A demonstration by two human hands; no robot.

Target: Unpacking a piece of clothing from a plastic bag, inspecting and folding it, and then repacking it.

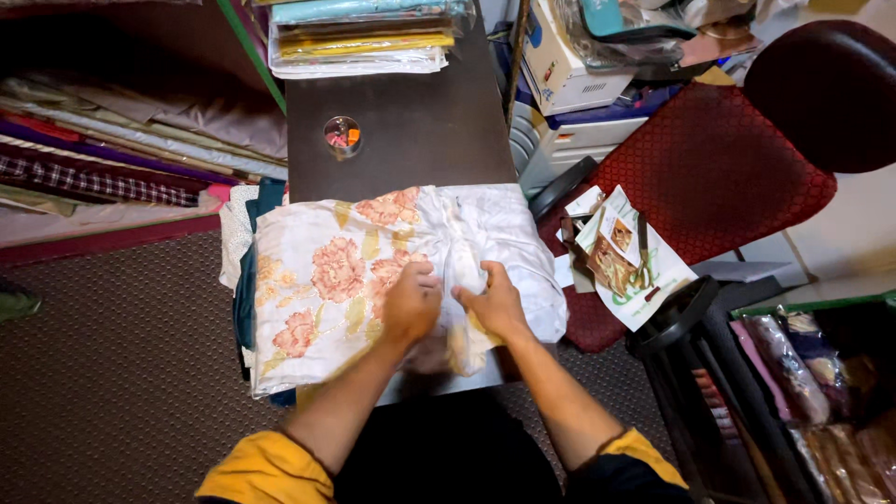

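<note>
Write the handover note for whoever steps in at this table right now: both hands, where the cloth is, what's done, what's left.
Left hand: pressed down on the floral cloth, fingers curled on a bunched fold at its middle.
Right hand: grip closed on the same bunched ridge of white fabric, just beside the left hand.
Cloth: spread over the near end of the dark table, on top of other folded fabrics sticking out at its left edge.
Done: cloth laid out, centre gathered.
Left: cloth is not yet folded flat; the right half is still rumpled.
A small round container sits further up the table.
</note>
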